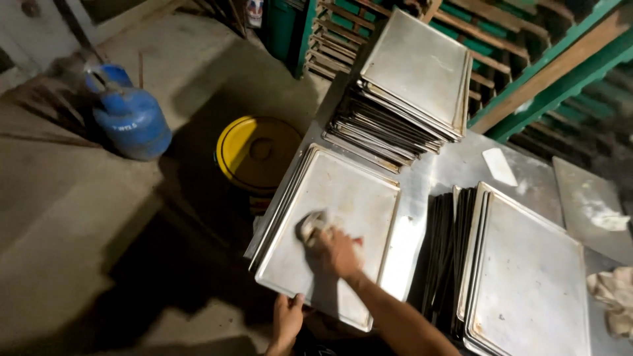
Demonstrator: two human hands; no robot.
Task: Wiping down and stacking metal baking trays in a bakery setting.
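A flat metal baking tray (356, 198) lies on top of a small stack at the near left corner of a steel table. My right hand (336, 252) presses a crumpled grey cloth (311, 224) onto the tray's surface. My left hand (287, 318) grips the tray's near edge from below the corner. Both forearms come in from the bottom of the view.
A tall stack of trays (412, 66) stands at the back, another stack (527, 277) at the right. A white scraper (499, 166) and a rag (613, 293) lie on the table (455, 165). A yellow-lidded bucket (254, 151) and a blue gas cylinder (128, 115) are on the floor. Green wooden racks (554, 72) stand behind.
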